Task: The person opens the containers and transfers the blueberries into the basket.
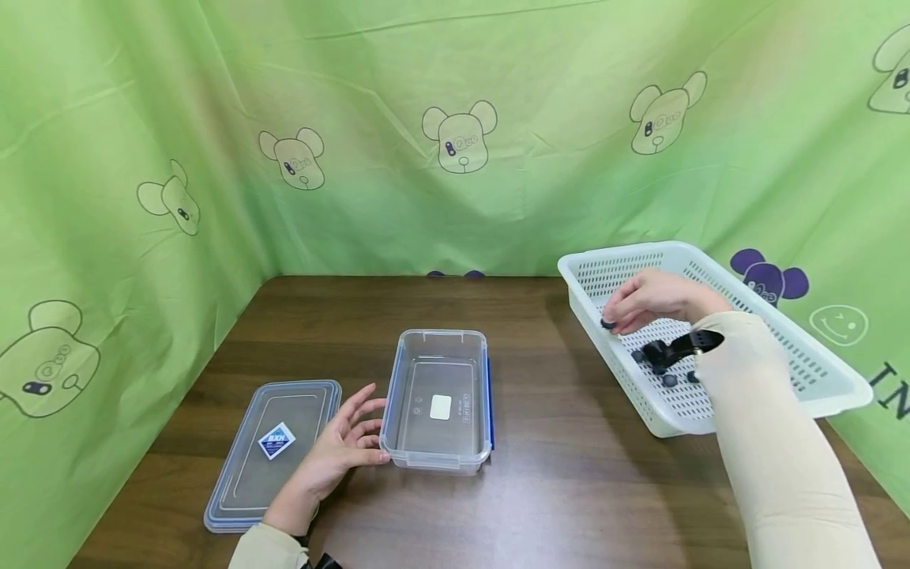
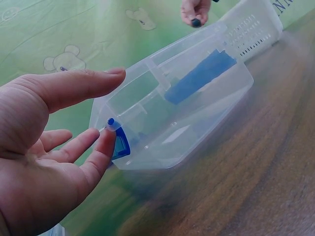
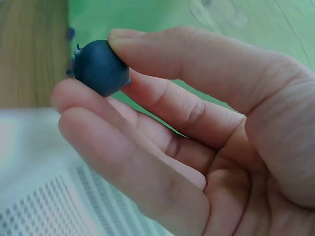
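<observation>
Between thumb and fingertips, my right hand [image 1: 643, 302] pinches a blueberry [image 3: 101, 68], dark blue with a small crown. That hand is over the left side of a white perforated basket [image 1: 618, 379]. Several more blueberries [image 1: 670, 381] lie on the basket floor, partly hidden by the wrist strap. With fingers spread and fairly straight, my left hand [image 1: 344, 442] is at the left side of a clear plastic container [image 1: 437, 431], its fingertips at the wall. The container stands lidless, with blue clips on its sides and a white label on its bottom; no blueberry shows inside.
A clear lid with a blue rim [image 1: 245, 474] and a blue-white sticker lies flat to the left, partly behind my left hand. Green printed cloth [image 1: 355, 221] hangs around the back and sides of the brown wooden table [image 1: 569, 490].
</observation>
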A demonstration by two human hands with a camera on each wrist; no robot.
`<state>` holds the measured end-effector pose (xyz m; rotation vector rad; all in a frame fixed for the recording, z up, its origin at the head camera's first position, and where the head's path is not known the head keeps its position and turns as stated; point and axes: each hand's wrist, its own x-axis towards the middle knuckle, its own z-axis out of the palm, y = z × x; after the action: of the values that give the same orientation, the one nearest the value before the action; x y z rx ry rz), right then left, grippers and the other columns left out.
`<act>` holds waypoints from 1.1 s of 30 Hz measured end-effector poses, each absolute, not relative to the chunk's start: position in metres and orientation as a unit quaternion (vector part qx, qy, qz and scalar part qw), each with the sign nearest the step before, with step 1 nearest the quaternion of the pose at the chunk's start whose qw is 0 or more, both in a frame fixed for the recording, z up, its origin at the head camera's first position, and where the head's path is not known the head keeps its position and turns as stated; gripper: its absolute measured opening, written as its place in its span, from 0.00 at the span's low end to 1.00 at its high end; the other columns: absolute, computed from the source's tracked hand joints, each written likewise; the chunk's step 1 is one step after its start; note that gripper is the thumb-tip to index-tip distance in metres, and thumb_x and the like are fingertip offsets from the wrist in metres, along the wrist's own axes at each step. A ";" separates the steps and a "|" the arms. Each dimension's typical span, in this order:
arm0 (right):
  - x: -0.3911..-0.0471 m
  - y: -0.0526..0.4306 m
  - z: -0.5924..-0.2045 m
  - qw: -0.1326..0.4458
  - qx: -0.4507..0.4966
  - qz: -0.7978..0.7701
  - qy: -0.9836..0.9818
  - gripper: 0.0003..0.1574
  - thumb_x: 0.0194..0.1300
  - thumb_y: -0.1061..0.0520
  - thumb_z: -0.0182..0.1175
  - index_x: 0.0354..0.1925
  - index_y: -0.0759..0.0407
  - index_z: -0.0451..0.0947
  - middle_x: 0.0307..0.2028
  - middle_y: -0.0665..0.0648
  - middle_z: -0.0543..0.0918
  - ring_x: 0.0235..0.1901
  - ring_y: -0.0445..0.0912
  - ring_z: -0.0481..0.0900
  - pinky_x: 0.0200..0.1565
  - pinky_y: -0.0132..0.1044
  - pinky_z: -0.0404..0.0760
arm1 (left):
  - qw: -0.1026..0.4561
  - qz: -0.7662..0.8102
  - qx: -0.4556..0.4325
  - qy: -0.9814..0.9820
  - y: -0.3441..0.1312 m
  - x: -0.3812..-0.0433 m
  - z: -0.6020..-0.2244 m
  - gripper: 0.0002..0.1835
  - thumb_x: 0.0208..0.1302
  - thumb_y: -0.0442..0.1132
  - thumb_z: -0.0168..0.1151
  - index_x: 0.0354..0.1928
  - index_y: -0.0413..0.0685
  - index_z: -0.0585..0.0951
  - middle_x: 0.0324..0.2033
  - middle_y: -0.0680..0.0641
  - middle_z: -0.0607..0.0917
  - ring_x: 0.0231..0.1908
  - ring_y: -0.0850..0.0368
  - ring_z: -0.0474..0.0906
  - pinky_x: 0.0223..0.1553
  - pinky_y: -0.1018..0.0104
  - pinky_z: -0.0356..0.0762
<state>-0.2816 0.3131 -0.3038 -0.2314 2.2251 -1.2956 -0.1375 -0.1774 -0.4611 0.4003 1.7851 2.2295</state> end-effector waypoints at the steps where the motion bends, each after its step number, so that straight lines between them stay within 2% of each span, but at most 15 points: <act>1: -0.281 0.321 -0.305 0.272 -0.081 -0.487 0.826 0.07 0.64 0.70 0.60 0.36 0.65 0.84 0.33 0.59 0.87 0.33 0.48 0.87 0.44 0.42 0.85 | 0.130 0.767 0.137 0.614 -0.177 -0.137 -0.461 0.58 0.47 0.18 0.72 0.76 0.32 0.45 0.67 0.26 0.57 0.52 0.53 0.74 0.49 0.67 0.80; 8: -0.276 0.366 -0.315 0.276 -0.042 -0.516 0.810 0.11 0.66 0.70 0.59 0.36 0.60 0.86 0.34 0.58 0.88 0.35 0.49 0.87 0.45 0.41 0.84 | 0.128 0.769 0.142 0.610 -0.176 -0.138 -0.462 0.59 0.46 0.18 0.71 0.76 0.31 0.44 0.67 0.25 0.57 0.52 0.53 0.74 0.49 0.67 0.80; 13: -0.274 0.394 -0.330 0.305 -0.003 -0.531 0.791 0.10 0.66 0.67 0.61 0.34 0.56 0.86 0.35 0.56 0.88 0.37 0.48 0.87 0.48 0.42 0.83 | 0.124 0.772 0.151 0.604 -0.176 -0.137 -0.462 0.60 0.46 0.18 0.72 0.75 0.30 0.42 0.66 0.24 0.56 0.52 0.54 0.74 0.48 0.68 0.80; 19: -0.274 0.421 -0.350 0.340 0.042 -0.528 0.777 0.10 0.67 0.66 0.61 0.33 0.55 0.86 0.34 0.55 0.87 0.36 0.45 0.87 0.46 0.36 0.84 | 0.125 0.771 0.149 0.606 -0.176 -0.137 -0.461 0.60 0.46 0.18 0.72 0.75 0.30 0.43 0.67 0.24 0.56 0.52 0.54 0.74 0.48 0.68 0.80; 28: -0.268 0.434 -0.368 0.309 0.065 -0.486 0.815 0.04 0.63 0.65 0.64 0.35 0.59 0.86 0.35 0.53 0.87 0.36 0.47 0.87 0.45 0.39 0.85 | 0.127 0.769 0.146 0.610 -0.177 -0.138 -0.461 0.59 0.46 0.18 0.71 0.76 0.31 0.43 0.67 0.24 0.56 0.52 0.54 0.74 0.48 0.67 0.80; 31: -0.269 0.436 -0.369 0.313 0.042 -0.456 0.832 0.07 0.65 0.63 0.62 0.40 0.63 0.86 0.38 0.53 0.87 0.37 0.45 0.86 0.45 0.38 0.84 | 0.129 0.768 0.143 0.611 -0.176 -0.138 -0.460 0.59 0.46 0.17 0.71 0.76 0.31 0.43 0.67 0.25 0.56 0.51 0.55 0.74 0.48 0.67 0.80; 33: -0.270 0.437 -0.369 0.318 0.025 -0.436 0.842 0.11 0.67 0.63 0.61 0.43 0.70 0.84 0.39 0.54 0.87 0.38 0.45 0.86 0.45 0.37 0.84 | 0.130 0.767 0.141 0.612 -0.176 -0.138 -0.460 0.59 0.46 0.17 0.71 0.76 0.31 0.43 0.67 0.25 0.56 0.51 0.54 0.74 0.48 0.67 0.80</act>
<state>-0.2702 0.4369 -0.3692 0.0652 2.2142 -1.1467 -0.1380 -0.1762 -0.4595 0.4085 1.7782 2.2297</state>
